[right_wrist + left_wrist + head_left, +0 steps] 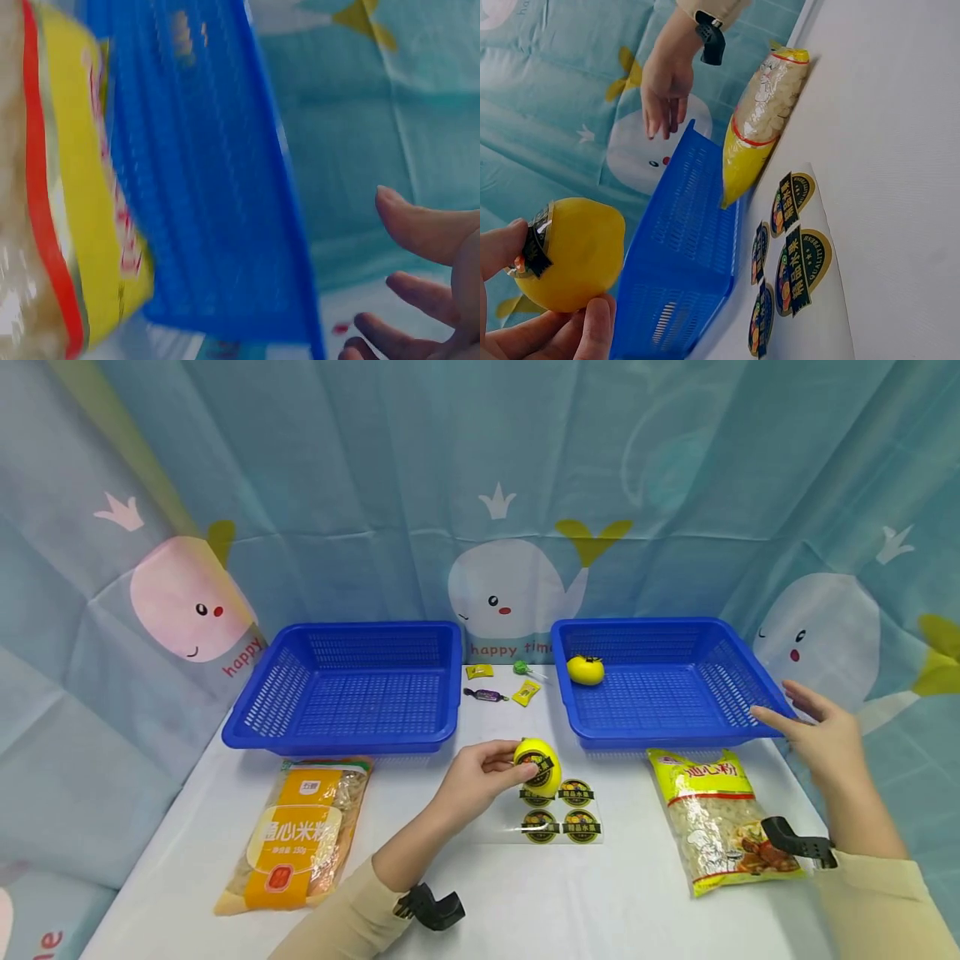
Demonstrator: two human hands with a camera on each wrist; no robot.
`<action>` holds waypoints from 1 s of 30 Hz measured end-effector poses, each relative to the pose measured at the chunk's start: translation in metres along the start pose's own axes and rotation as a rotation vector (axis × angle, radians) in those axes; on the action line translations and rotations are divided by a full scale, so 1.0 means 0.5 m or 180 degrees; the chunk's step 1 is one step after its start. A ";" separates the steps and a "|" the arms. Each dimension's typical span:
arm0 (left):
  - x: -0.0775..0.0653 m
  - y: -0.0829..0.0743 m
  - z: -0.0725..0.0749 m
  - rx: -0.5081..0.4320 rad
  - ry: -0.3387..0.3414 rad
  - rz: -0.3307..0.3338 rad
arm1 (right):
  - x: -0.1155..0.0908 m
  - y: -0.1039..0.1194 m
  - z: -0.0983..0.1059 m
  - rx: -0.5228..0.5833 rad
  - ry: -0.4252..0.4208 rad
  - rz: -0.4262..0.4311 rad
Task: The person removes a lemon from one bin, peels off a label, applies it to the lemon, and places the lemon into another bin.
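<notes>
My left hand grips a yellow fruit between thumb and fingers, above the middle of the table. A round black-and-gold sticker sits on the fruit, with my thumb over part of it. Below lies a clear sheet with several matching stickers. My right hand holds nothing, its fingers spread, beside the outer rim of the right blue basket. In the right wrist view its fingertips are apart from that rim. A yellow tomato lies in this basket's left corner.
Another blue basket stands at the back left. An orange bag of rice pasta lies in front of it, and a yellow pasta bag lies before the right one. Between the baskets are several wrapped candies and a green lollipop.
</notes>
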State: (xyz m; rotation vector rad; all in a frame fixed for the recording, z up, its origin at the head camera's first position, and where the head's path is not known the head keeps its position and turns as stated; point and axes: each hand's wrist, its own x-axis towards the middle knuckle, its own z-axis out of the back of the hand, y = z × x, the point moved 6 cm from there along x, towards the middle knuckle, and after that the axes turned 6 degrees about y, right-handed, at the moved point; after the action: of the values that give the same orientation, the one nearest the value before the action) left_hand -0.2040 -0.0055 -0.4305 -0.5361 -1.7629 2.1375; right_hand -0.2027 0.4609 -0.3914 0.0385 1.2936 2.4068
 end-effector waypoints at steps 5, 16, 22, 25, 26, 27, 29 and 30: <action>0.020 0.003 -0.004 -0.0038 0.0035 0.0075 | 0.030 -0.048 0.013 0.0066 0.0133 -0.0170; 0.086 -0.006 -0.033 -0.0625 0.0061 0.0188 | 0.051 -0.071 -0.019 0.0094 0.0566 0.0000; 0.132 -0.023 -0.056 -0.0845 -0.0008 0.0157 | 0.049 -0.070 -0.024 0.0186 0.0608 -0.0024; 0.152 -0.037 -0.067 -0.0698 -0.0058 0.0183 | 0.048 -0.071 -0.025 0.0169 0.0619 -0.0047; 0.157 -0.041 -0.071 -0.0618 -0.0083 0.0206 | 0.048 -0.072 -0.024 0.0163 0.0616 -0.0056; 0.163 -0.045 -0.074 -0.0549 -0.0120 0.0230 | 0.049 -0.072 -0.023 0.0155 0.0608 -0.0065; 0.172 -0.052 -0.080 -0.0442 -0.0216 0.0275 | 0.049 -0.072 -0.021 0.0154 0.0601 -0.0076; 0.176 -0.055 -0.082 -0.0411 -0.0273 0.0300 | 0.050 -0.071 -0.020 0.0153 0.0595 -0.0077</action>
State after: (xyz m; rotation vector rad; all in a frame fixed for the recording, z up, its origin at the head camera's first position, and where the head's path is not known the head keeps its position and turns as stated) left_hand -0.2617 0.0763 -0.4178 -0.5786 -1.9699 2.1487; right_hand -0.2156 0.4792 -0.4300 -0.1918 1.4249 2.4050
